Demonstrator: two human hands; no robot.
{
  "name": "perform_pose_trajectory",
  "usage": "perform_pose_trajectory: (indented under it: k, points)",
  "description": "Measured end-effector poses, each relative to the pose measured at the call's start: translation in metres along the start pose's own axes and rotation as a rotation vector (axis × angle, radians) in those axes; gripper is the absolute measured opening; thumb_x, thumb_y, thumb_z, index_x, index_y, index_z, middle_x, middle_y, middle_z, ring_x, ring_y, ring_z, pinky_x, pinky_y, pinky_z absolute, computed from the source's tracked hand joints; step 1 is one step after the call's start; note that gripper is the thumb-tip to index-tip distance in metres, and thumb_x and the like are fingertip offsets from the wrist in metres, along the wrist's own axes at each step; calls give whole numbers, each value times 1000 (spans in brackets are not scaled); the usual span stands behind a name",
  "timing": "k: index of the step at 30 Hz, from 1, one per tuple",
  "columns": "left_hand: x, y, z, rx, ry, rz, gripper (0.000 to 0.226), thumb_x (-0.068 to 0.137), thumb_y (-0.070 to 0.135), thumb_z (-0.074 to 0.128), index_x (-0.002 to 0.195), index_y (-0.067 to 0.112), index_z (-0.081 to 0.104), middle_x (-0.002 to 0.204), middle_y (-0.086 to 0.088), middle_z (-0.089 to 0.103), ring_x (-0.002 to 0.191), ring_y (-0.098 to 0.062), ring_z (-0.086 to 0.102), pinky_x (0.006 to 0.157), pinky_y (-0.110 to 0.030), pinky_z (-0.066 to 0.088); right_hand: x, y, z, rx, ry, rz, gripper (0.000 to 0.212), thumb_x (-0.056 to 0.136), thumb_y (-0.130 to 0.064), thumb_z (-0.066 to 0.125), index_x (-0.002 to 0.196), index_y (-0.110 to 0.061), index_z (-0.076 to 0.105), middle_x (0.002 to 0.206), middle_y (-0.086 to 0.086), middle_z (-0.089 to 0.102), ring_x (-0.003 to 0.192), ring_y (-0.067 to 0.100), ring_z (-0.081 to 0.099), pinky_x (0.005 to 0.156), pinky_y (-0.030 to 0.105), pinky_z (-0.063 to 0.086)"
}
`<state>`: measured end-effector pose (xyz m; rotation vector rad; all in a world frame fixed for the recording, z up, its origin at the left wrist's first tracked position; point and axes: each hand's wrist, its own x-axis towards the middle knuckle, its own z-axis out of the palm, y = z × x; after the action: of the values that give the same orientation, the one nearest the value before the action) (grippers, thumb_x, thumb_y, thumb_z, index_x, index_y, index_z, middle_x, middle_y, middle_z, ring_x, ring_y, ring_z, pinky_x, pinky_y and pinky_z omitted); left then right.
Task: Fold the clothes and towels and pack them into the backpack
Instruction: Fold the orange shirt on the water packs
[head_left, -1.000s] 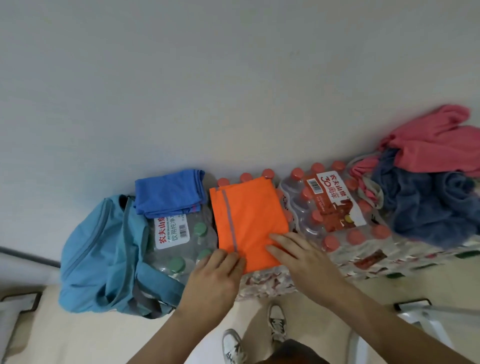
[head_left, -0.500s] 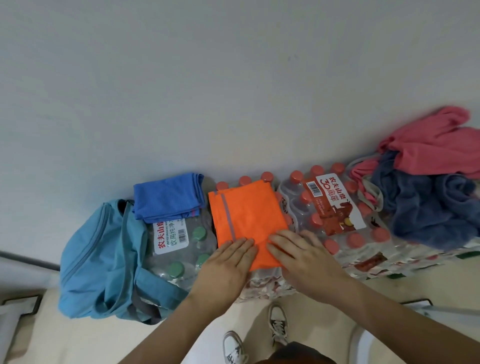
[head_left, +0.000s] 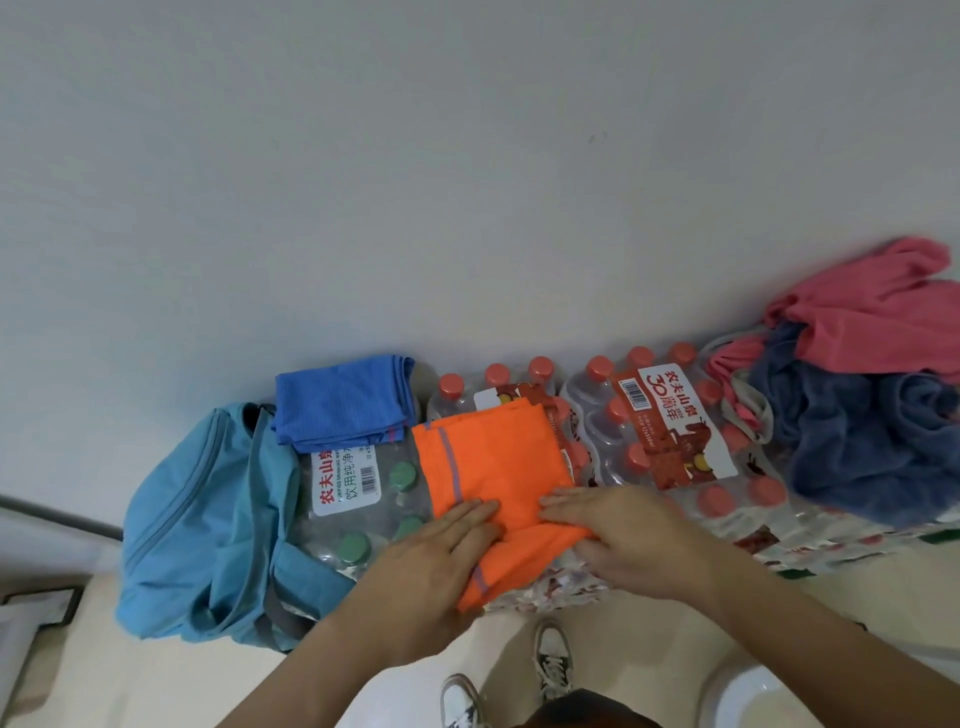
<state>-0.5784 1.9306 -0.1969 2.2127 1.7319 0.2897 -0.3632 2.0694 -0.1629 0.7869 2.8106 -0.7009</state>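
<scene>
A folded orange garment (head_left: 493, 457) with a grey stripe lies on shrink-wrapped water bottle packs (head_left: 670, 431). Its near end hangs over the packs' front edge. My left hand (head_left: 436, 561) presses flat on the garment's near left part with straight fingers. My right hand (head_left: 623, 535) lies on its near right part, with a raised ridge of orange cloth pinched between fingers and thumb. A folded blue cloth (head_left: 343, 405) sits on the green-capped pack (head_left: 358, 499) to the left. The light blue backpack (head_left: 197, 519) leans against that pack at far left.
A loose heap of a dark blue towel (head_left: 862, 447) and pink cloth (head_left: 878, 317) lies on the packs at right. A grey wall rises right behind everything. My shoes (head_left: 550, 654) stand on pale floor below the packs.
The orange garment has slid toward me, so the red caps behind it now show and its near end droops over the edge. Both hands came closer together on it.
</scene>
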Motion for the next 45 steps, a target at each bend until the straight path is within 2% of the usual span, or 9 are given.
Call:
perform_pose_trajectory:
  k: [4,11,14,17,20,23,27,34,45]
  points:
    - [1,-7,-2,-351,101,-244,50,77,45,58,126,35,51,128,19,56,115,2,52,94,-29,48,16,8,-22,423,-47,135,17,93,-24,54,87,-16,68,69,-9,61,59,5,53,63,26,46]
    - [31,19,-4,-491,257,-520,75,75,42,75,139,24,41,121,7,61,101,-10,58,80,-20,41,30,14,-18,380,213,195,26,96,-40,49,73,-28,55,69,-10,60,65,10,58,59,30,43]
    - [40,30,-1,-445,149,-476,107,67,54,76,149,31,11,132,10,48,117,-12,50,98,-28,37,32,16,-13,372,284,287,35,93,-52,46,65,-31,51,63,-11,56,61,6,55,57,24,36]
    - [44,34,5,-367,205,-486,89,76,51,68,141,45,9,118,7,61,102,-16,60,91,-30,41,36,17,-9,363,309,338,46,87,-63,35,65,-26,52,62,-7,56,62,13,58,56,27,39]
    - [51,30,4,-673,395,-590,49,88,46,58,129,47,30,87,6,68,73,-20,67,66,-37,54,41,18,-9,251,334,326,49,93,-60,26,105,-26,59,85,-3,67,82,19,64,71,35,50]
    - [54,24,-4,-872,487,-708,43,89,55,47,127,37,39,109,5,64,93,-12,64,75,-30,54,47,18,-11,81,309,314,44,99,-51,21,125,-23,44,88,3,67,83,24,65,69,34,49]
    - [55,26,-11,-767,304,-621,95,69,45,78,138,53,14,114,29,48,92,-4,61,75,-28,53,53,21,-10,26,294,312,44,98,-52,17,118,-23,41,83,3,66,79,25,65,65,34,46]
    - [69,23,-4,-574,574,-638,20,94,32,53,112,39,57,84,17,63,80,7,59,61,-26,51,64,27,-6,70,294,337,42,98,-52,19,113,-22,45,87,2,67,84,24,66,63,31,42]
    - [87,14,0,-450,613,-915,13,97,28,47,90,19,41,59,6,51,53,-10,50,46,-28,31,88,28,-7,109,236,457,42,93,-59,39,86,-21,58,83,-3,62,79,19,63,65,32,48]
